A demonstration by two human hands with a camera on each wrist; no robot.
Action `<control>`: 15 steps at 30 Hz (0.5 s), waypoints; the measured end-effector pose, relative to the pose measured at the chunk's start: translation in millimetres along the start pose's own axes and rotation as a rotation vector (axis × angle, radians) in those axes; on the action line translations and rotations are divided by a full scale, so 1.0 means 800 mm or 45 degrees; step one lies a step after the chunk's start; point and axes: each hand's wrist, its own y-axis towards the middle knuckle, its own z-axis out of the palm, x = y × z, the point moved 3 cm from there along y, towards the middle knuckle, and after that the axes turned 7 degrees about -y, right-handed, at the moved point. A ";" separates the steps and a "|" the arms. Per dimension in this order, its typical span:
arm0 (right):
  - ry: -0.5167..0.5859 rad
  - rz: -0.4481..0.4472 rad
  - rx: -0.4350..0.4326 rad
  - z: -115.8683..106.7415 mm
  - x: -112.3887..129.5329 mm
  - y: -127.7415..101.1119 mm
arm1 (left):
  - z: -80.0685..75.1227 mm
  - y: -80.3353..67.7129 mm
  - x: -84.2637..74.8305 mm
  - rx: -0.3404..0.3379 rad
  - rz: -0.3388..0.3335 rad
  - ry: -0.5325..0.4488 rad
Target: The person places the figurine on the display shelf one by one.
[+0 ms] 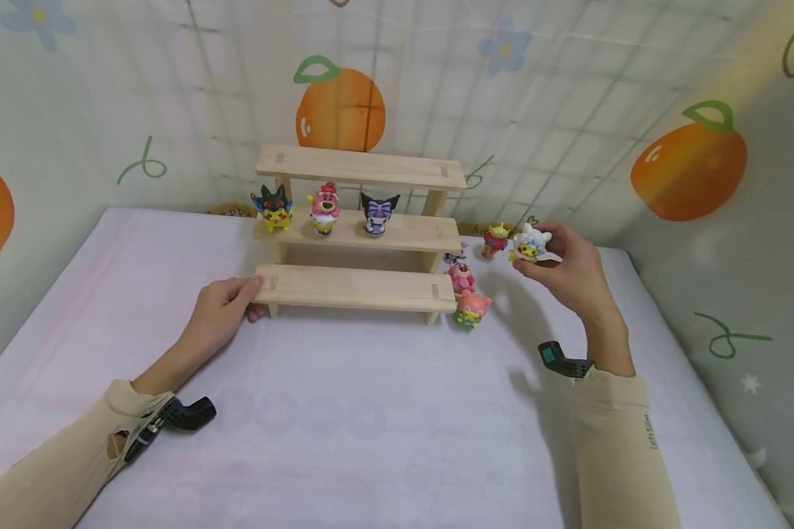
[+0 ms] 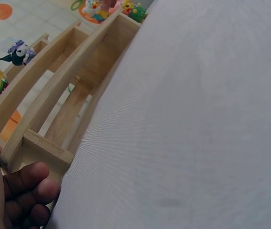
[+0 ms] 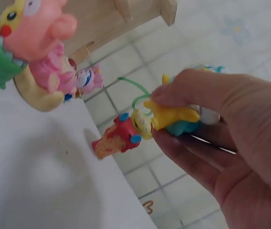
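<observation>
The right hand (image 1: 572,275) pinches a white-hooded yellow figure (image 1: 531,245) between thumb and curled fingers, lifted above the table to the right of the wooden stepped shelf (image 1: 360,229). Setting it upright calls for a level base and clearance from the 3 figures left of the hand. The left hand (image 1: 221,312) curls around the shelf's lowest step, steadying it.

Both arms in beige sleeves, left sleeve (image 1: 59,455), right sleeve (image 1: 618,448); small dark lettering runs along the right one. Black wrist camera (image 1: 185,415) at left cuff, another black unit (image 1: 562,360) at right cuff. Bare hands.
</observation>
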 end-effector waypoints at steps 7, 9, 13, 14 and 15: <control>0.038 -0.034 0.001 -0.002 0.019 -0.002 | -0.001 0.000 -0.001 -0.005 0.003 -0.002; 0.060 -0.050 -0.004 -0.003 0.025 -0.004 | 0.000 0.000 0.000 -0.009 0.000 -0.002; 0.130 -0.099 -0.034 -0.001 0.039 -0.005 | 0.000 0.000 0.000 -0.011 -0.005 -0.003; 0.162 -0.117 -0.048 0.000 0.043 -0.005 | 0.000 0.000 0.000 -0.011 -0.006 -0.005; 0.187 -0.137 -0.070 0.001 0.046 -0.005 | 0.000 0.000 0.000 -0.010 -0.005 -0.006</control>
